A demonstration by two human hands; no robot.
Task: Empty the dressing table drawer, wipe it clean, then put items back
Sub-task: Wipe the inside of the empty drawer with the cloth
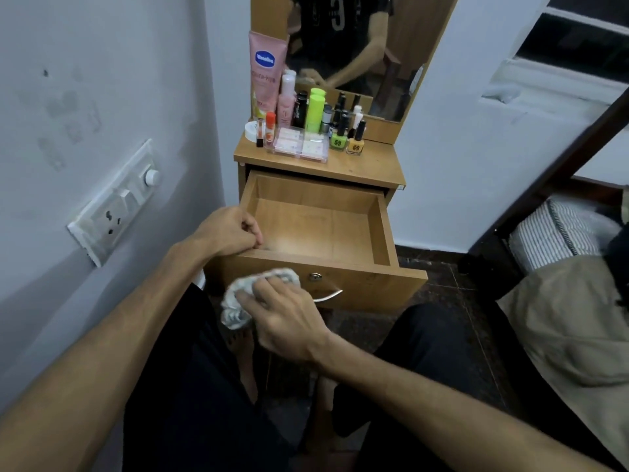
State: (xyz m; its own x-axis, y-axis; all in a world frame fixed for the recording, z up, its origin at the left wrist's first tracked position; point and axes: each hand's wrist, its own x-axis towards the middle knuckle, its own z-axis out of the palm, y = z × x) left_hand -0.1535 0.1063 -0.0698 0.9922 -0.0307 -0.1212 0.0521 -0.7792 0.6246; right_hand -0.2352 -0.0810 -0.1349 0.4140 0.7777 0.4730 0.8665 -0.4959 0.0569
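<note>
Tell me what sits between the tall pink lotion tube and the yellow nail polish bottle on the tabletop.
In the head view, between the tall pink lotion tube and the yellow nail polish bottle stand small bottles, a lime-green bottle, a green nail polish bottle and clear plastic boxes.

Wooden dressing table (360, 168) at 12 o'clock, its top crowded. On it: pink tube (266, 71) at its 10 o'clock, green bottle (315, 109) centre, nail polishes (347, 139) at 2 o'clock, clear box (301, 144) in front.

Left grip (235, 229) seems loosely curled, fingers bent inward; right grip (282, 311) presses down, fingers spread, both forearms extended.
</note>
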